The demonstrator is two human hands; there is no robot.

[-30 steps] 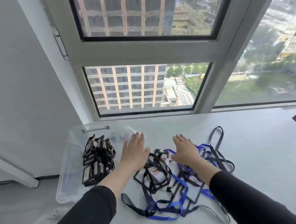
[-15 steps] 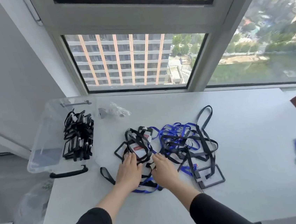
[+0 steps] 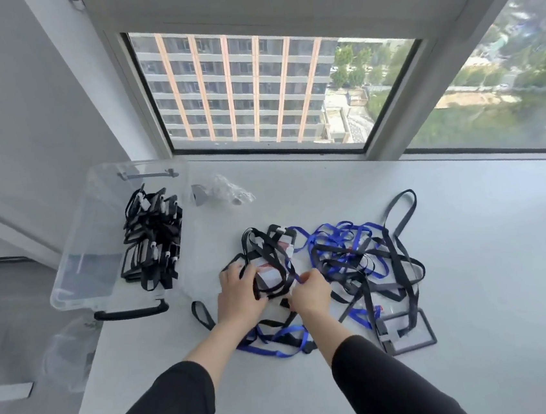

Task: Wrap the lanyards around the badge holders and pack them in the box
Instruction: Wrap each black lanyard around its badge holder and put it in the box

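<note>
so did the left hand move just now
Yes. The left hand came nearer the person, from the far corner of the box to beside its black handle.

Both black-sleeved forearms forward, left hand [image 3: 240,294] and right hand [image 3: 309,293] close together, fingers curled.

Black and blue lanyards [image 3: 354,259] lie tangled flat in front of me. One clear badge holder [image 3: 273,271] with a red-and-white card sits under black loops at their left. Wrapped black bundles [image 3: 154,243] sit stacked in my clear box [image 3: 78,254].
</note>
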